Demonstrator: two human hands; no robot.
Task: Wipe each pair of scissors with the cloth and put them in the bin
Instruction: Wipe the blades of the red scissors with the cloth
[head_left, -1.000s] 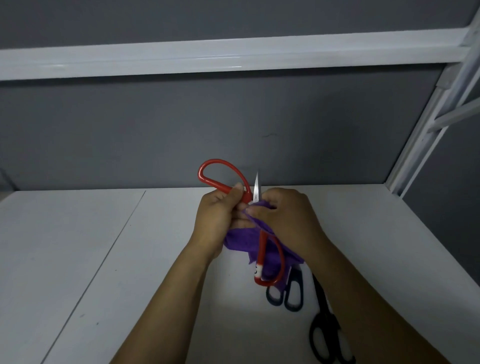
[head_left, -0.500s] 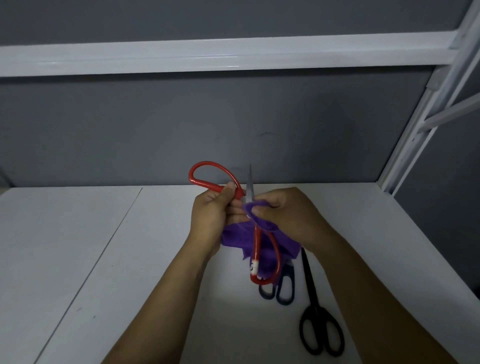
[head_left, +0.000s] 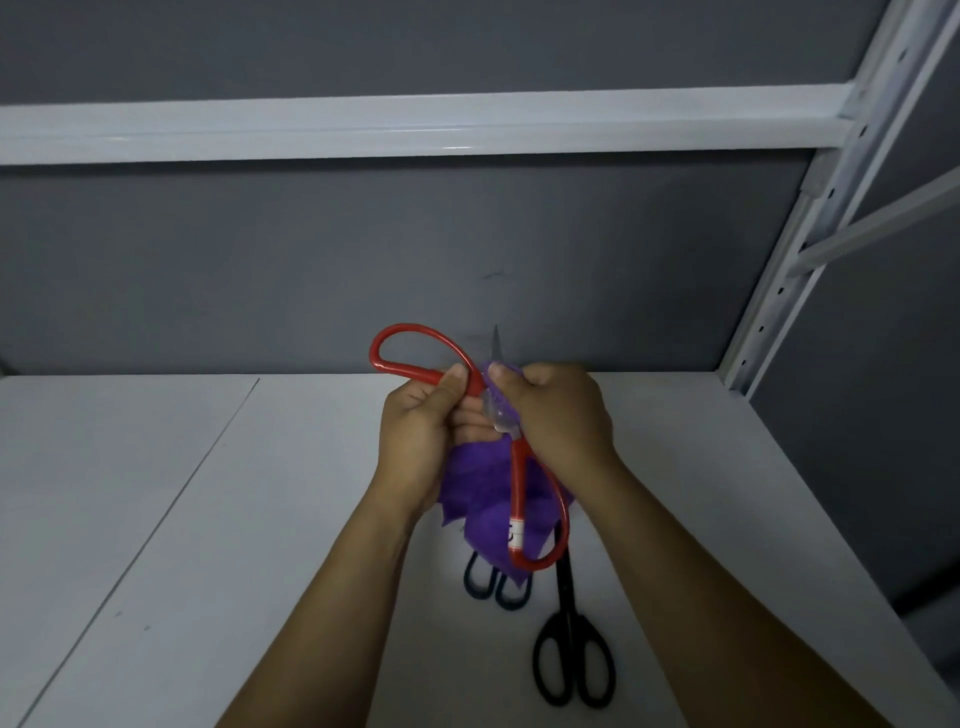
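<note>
- While red scissors (head_left: 517, 483) are held up between L hand (head_left: 421, 431) and R hand (head_left: 558, 410), wiping this pair looks like the step in hand. Blade tip pokes up just past the R thumb; one handle loop sticks out beyond the L hand, the other hangs below the R hand.
- L hand: fingers curled round the red handle by the upper loop, thumb pressed on top.
- R hand: closed, thumb & fingers pinching purple cloth (head_left: 478, 499) onto the blade; rest of cloth hangs under both hands.
- Below the hands, toward the person: dark-handled scissors (head_left: 496, 584), partly hidden by cloth, and black scissors (head_left: 569, 649) beside them, near the R forearm. Both lie on the white table (head_left: 208, 519), prob. not yet wiped.
- Bin: not in view.
- Next, approx: slide the cloth pinch along the blade w/ L grip firm and fingers off the edge, then find the bin & drop this pair in.
</note>
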